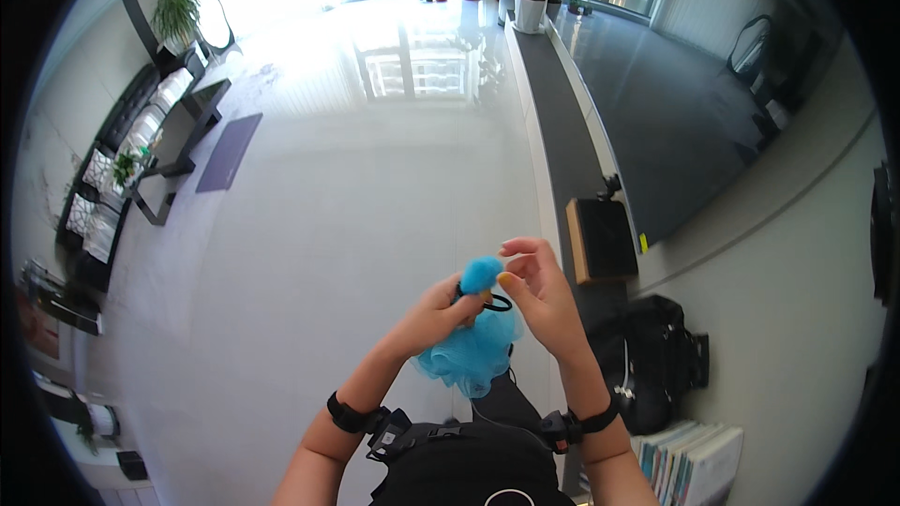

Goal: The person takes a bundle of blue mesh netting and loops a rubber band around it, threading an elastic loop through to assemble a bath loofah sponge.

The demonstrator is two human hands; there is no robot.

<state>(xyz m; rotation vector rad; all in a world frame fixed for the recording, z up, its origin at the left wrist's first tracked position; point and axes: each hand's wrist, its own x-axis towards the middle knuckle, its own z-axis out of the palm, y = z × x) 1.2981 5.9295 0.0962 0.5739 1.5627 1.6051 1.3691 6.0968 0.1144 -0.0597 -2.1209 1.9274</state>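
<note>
My left hand point(445, 309) is closed around the neck of a blue mesh bundle point(469, 351), thumb laid across it. The ruffled mesh hangs below my fingers, looking like a bath pouf. Out of the top of my grip stands a smooth, rounded light-blue ball point(482, 275). A thin black loop point(499, 303), like a hair tie, sticks out to the right between my hands. My right hand point(539, 300) is beside the ball with curved fingers apart, holding nothing I can see. Its thumb tip is close to the ball; whether they touch I cannot tell.
To the right, a low dark ledge point(562, 122) carries a black speaker-like box point(602, 240) below a large dark screen point(689, 103). A black bag point(656, 356) and upright books point(694, 459) are nearer me. At left are a sofa point(112, 187), a low table point(178, 155) and a purple mat point(230, 152).
</note>
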